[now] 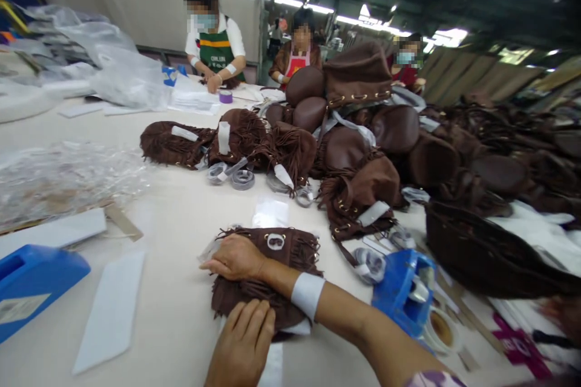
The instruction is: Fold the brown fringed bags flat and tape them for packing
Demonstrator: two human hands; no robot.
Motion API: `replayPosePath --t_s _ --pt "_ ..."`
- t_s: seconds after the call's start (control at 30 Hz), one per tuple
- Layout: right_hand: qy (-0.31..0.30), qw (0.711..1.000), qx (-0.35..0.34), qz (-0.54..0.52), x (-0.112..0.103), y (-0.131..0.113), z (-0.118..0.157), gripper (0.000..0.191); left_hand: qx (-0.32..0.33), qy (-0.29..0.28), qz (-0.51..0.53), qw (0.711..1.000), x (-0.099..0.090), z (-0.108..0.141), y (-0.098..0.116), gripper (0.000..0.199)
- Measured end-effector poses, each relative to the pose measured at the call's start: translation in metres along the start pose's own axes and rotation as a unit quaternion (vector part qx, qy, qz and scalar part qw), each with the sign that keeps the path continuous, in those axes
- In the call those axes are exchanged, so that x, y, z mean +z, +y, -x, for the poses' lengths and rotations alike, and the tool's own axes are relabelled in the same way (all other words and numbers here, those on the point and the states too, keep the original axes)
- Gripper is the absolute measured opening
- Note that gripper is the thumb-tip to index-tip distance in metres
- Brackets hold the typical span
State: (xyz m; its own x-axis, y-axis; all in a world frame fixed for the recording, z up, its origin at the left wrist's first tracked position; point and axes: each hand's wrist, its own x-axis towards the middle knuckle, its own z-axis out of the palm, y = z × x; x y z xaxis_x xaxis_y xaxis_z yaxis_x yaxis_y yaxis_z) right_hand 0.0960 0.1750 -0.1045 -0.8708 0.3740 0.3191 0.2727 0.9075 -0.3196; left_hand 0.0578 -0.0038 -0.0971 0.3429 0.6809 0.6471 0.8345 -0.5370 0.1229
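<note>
A dark brown fringed suede bag (267, 245) lies flat on the pale table in front of me, with a row of eyelets and a small white-wrapped ring near its top edge. White sheet material shows from beneath it, above and below. My right hand (238, 257), with a white band at the wrist, reaches across the bag to its left side. Its fingers are curled beside a bit of clear plastic (209, 252), and what they grip is hidden. Close to me, my left hand (245, 335) rests on the bag's lower edge, fingers together and laid flat.
Brown bags (358, 193) are heaped at the centre and right. Blue tape dispensers (403, 290) stand right and left, near a tape roll (441, 329). A white strip (111, 311) and crumpled clear plastic (68, 181) lie at left. Several co-workers (215, 48) stand across the table.
</note>
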Motion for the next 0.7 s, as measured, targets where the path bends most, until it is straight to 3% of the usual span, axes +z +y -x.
replayPosePath --t_s 0.07,0.2,0.37,0.47,0.53,0.6,0.63,0.7 --pt "-0.007 1.0 -0.001 0.002 0.0 0.0 0.001 0.05 0.02 -0.038 0.02 0.999 0.002 0.005 -0.005 0.038" --pt "-0.035 0.999 -0.011 0.033 -0.005 -0.005 -0.001 0.049 0.04 -0.104 0.022 0.994 0.002 0.011 -0.012 0.027" --pt "-0.068 0.992 -0.062 0.085 -0.049 -0.028 0.018 0.03 0.071 -0.13 0.0 0.989 0.003 0.008 -0.017 0.018" --pt "-0.012 0.997 -0.014 0.08 -0.087 -0.06 0.07 0.024 0.088 -0.128 -0.009 0.988 0.003 0.007 -0.019 0.017" --pt "0.051 0.988 0.135 0.045 -0.102 -0.089 0.118 0.027 0.099 -0.144 -0.014 0.985 0.002 0.006 -0.02 0.019" --pt "0.123 0.95 0.283 0.04 -0.102 -0.116 0.165 0.031 0.113 -0.16 -0.02 0.98 0.001 0.006 -0.022 0.027" --pt "0.124 0.943 0.307 0.047 -0.096 -0.128 0.186 0.036 0.125 -0.164 -0.023 0.978 0.001 0.006 -0.024 0.031" --pt "0.089 0.951 0.291 0.06 -0.078 -0.145 0.218 0.049 0.15 -0.163 -0.029 0.975 0.002 0.005 -0.026 0.035"
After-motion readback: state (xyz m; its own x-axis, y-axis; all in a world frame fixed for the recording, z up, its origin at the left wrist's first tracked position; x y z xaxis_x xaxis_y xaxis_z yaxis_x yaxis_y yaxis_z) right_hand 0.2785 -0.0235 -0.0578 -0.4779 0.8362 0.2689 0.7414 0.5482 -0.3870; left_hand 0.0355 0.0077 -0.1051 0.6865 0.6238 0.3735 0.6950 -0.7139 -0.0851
